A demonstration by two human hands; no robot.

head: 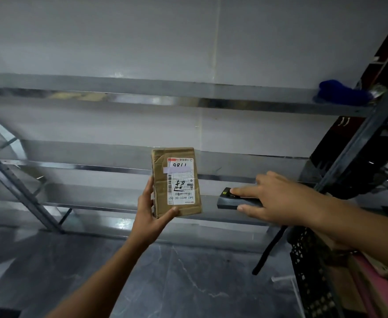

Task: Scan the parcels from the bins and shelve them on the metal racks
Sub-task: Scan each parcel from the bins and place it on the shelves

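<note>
Brown parcel [177, 182]: a flat cardboard box sealed with tape, held upright in front of the metal rack [142, 167], its white shipping label [181, 181] facing the camera
Label: printed barcodes and text, a large handwritten black character in the middle, handwritten digits near the top that read upside down, and a pale strip of tape across the upper part
Left hand [150, 212]: closed on the parcel at its lower left corner, thumb along the left edge, fingers curled under the bottom edge, arm reaching up from the lower left
Right hand [278, 198]: lies on top of a dark handheld scanner [235, 199], index finger stretched toward its front end, thumb pressed against its near side; whether the scanner rests on the shelf or is lifted off it, I cannot tell
Scanner: black and flat, with a small yellow mark on its top near the fingertip, just to the right of the parcel and apart from it
Rack: grey steel shelves running across the view against a pale wall, with perforated uprights at the left and right
Upper shelf: a blue bundle [342, 92] lies at its right end
Lower right: a black perforated crate [312, 278] holding brown and pink packages, partly hidden by the right forearm
Floor: dark, marble-patterned tiles
</note>
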